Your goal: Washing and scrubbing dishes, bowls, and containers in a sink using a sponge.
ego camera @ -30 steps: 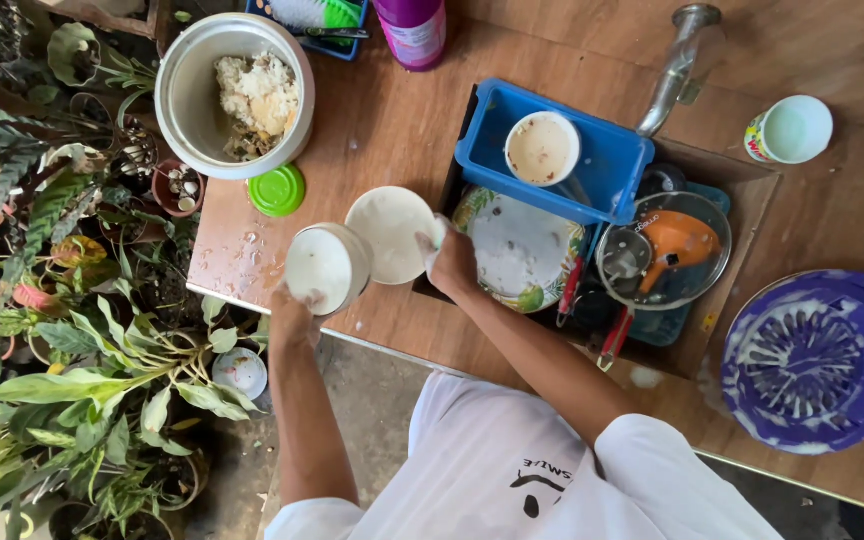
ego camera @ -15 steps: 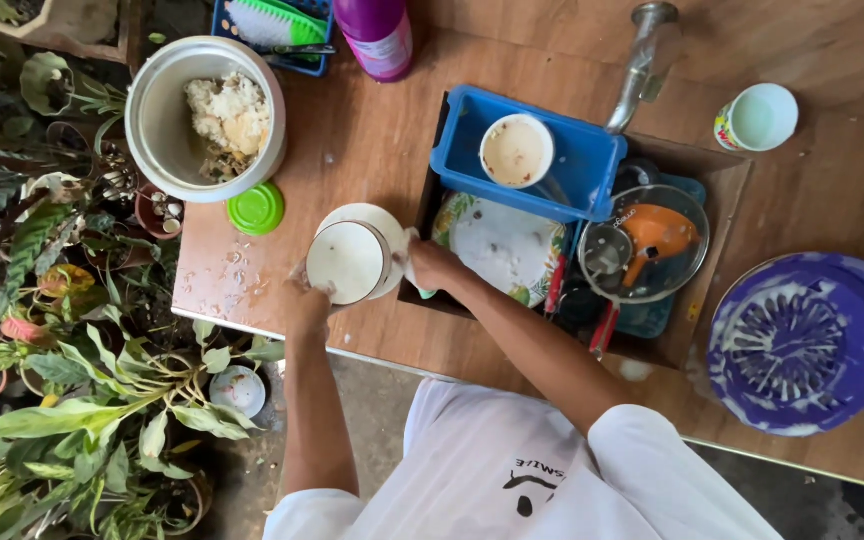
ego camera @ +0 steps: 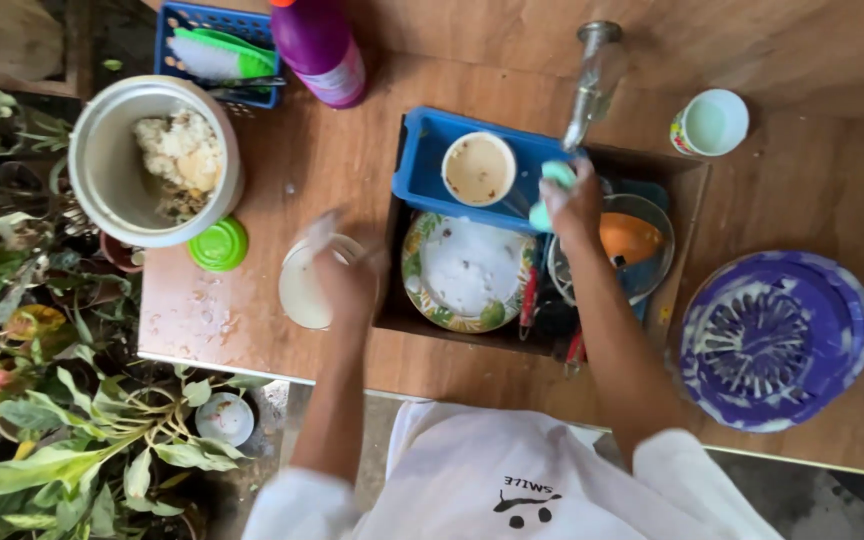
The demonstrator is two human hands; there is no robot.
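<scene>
The left hand closes over a white bowl resting on the wooden table just left of the sink. The right hand grips a pale green sponge beneath the tap, above a blue tub and a floral plate. Judged from the head view, a firm hold on the soapy bowl's rim and a well-wetted sponge would serve best.
</scene>
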